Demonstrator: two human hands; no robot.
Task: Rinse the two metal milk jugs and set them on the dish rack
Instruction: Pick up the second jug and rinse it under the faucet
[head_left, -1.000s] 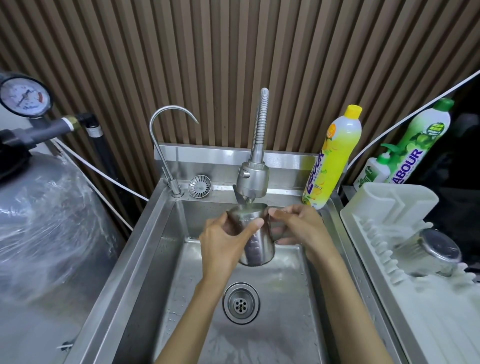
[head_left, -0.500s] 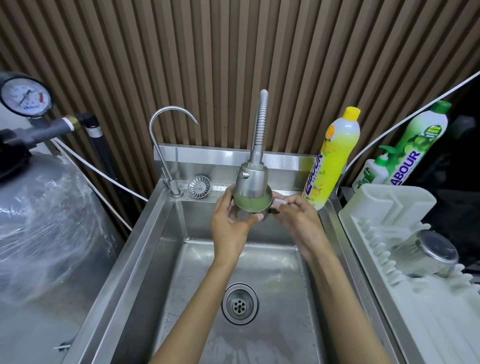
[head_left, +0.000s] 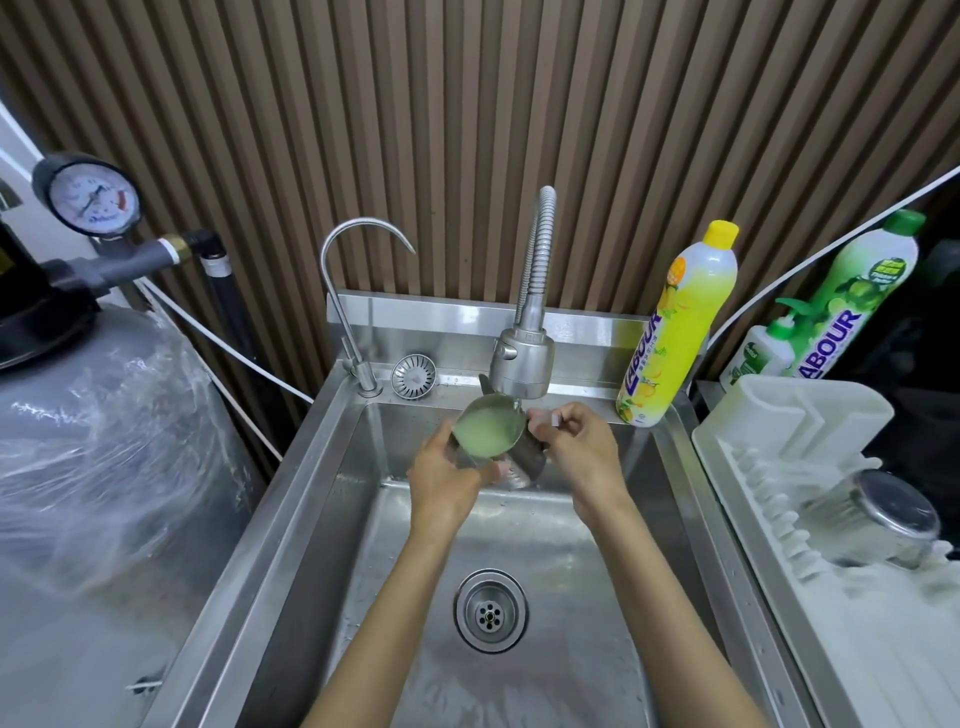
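Note:
I hold a metal milk jug (head_left: 522, 457) over the steel sink (head_left: 291, 499), just under the spray faucet head (head_left: 521, 364). The jug tilts toward me and holds pale green cloudy liquid. My left hand (head_left: 447, 491) wraps its body from the left. On the right side, my right hand (head_left: 579, 452) grips it at the handle. A second metal jug (head_left: 878, 519) lies on its side on the white dish rack (head_left: 795, 613) at the right.
A slim gooseneck tap (head_left: 343, 296) and a loose strainer (head_left: 413, 375) stand on the sink's back ledge. The drain (head_left: 490, 610) lies below my arms. Yellow (head_left: 675, 332) and green (head_left: 852, 301) detergent bottles stand at the back right. A wrapped tank with a pressure gauge (head_left: 87, 200) fills the left.
The jug rose up against the faucet head, then came down a little and tilted toward me, showing green liquid inside. Both hands stayed on it.

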